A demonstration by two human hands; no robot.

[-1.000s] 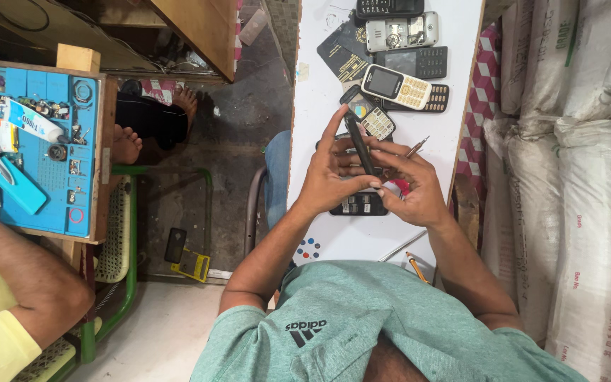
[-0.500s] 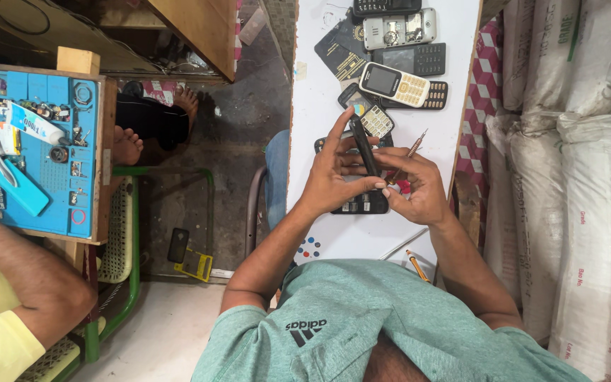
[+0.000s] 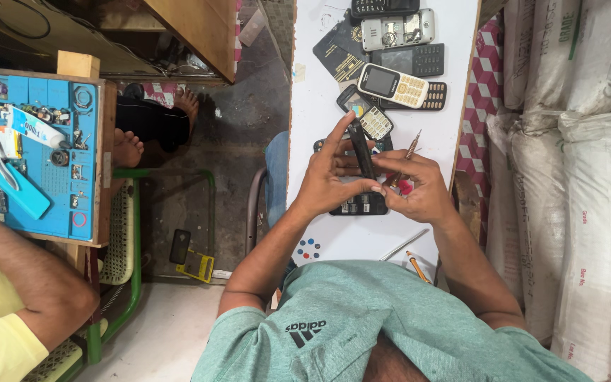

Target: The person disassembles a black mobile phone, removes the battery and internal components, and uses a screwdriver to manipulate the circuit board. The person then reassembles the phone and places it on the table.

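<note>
Here, at the far left, a co-worker's arm (image 3: 33,283) in a yellow sleeve rests by a blue repair mat (image 3: 33,152) crowded with small parts, well apart from the person's own work. Below the gap between the benches a small yellow-and-black meter (image 3: 191,258) lies on the floor.

On the white worktop (image 3: 319,85) the left hand (image 3: 327,180) is half spread: thumb and lower fingers steady a slim black phone part (image 3: 362,148), held on edge above the worktop, while the index finger stretches up along it. Beneath both hands lies a dark keypad phone (image 3: 358,205), partly hidden. The right hand (image 3: 422,187) is curled, pinching the same black part from the other side together with a thin screwdriver (image 3: 411,145) whose tip points up and away. Beyond the hands sits a cluster of handsets (image 3: 390,67), some open. Near the worktop's edge lie a metal tool (image 3: 403,245) and an orange-tipped pencil (image 3: 416,266). White sacks (image 3: 581,191) are stacked at the right.

The risk, as I judge it: the part is gripped only by fingertips, so a twist could flick it or a loose screw off the narrow worktop to the floor, and the driver's tip, slipping, could scratch the part or nick a finger.
</note>
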